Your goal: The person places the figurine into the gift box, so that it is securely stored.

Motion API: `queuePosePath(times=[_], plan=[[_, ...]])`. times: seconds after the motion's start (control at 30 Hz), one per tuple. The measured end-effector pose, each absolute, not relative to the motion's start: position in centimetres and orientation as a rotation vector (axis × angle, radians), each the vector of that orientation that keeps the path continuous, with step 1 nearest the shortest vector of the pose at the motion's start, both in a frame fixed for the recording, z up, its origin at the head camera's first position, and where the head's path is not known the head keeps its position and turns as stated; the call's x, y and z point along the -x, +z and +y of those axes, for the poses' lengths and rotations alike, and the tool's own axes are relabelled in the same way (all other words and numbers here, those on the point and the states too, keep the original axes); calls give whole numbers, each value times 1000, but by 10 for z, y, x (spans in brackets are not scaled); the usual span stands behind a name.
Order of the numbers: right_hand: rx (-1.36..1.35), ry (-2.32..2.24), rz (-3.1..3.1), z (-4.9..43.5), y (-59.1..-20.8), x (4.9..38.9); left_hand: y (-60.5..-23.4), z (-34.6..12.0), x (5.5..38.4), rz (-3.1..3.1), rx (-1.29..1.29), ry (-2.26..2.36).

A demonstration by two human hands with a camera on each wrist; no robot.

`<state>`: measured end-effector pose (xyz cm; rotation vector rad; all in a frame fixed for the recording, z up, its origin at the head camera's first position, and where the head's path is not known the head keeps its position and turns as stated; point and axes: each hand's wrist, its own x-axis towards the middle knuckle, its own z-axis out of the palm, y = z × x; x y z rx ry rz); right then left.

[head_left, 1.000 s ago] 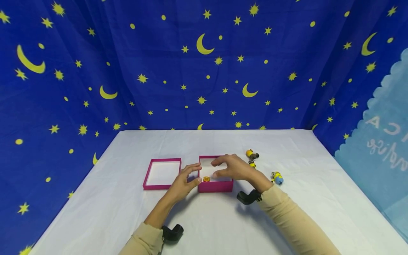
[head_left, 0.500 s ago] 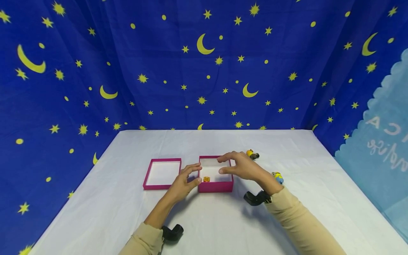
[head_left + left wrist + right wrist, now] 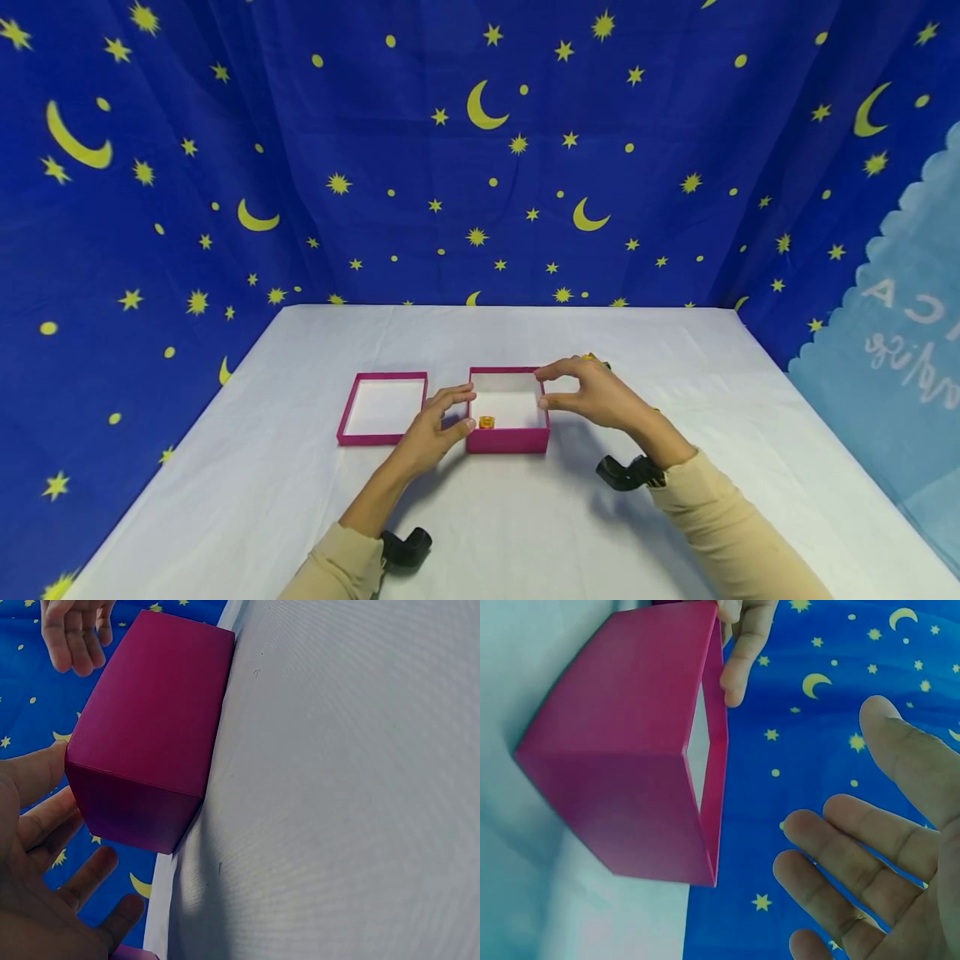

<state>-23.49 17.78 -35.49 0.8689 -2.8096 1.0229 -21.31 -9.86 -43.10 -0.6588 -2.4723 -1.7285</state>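
Observation:
A magenta box (image 3: 507, 440) with a white inside stands uncovered on the white table, a small orange-yellow piece (image 3: 487, 422) lying in its front left corner. My left hand (image 3: 435, 429) rests at the box's left rim, thumb near the front corner and fingers extended farther back. In the left wrist view, the thumb tip (image 3: 56, 754) touches the box's top edge. Over the right rim in the head view is my right hand (image 3: 592, 393), thumb and forefinger apart. The right wrist view shows that hand's fingers (image 3: 862, 877) loosely extended and holding nothing, with a gap to the box.
To the left lies a matching shallow lid (image 3: 367, 440), its white inside facing up. Behind the right hand, part of a yellow toy figure (image 3: 591, 357) peeks out. A blue star-and-moon curtain (image 3: 390, 150) surrounds the table, with a light-blue banner (image 3: 900, 367) at right.
My right hand has moved rightward from over the box's inside to its right rim, covering more of the toy figures. My left hand and the box have stayed put.

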Motion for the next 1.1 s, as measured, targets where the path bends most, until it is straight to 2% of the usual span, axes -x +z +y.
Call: queuePosePath(times=[0.7, 1.1], plan=[[-635, 1086, -2855, 219, -361, 228, -422, -97, 208, -2506, 637, -1730], [-509, 1037, -2886, 245, -364, 226, -431, -98, 214, -2510, 635, -1722]])
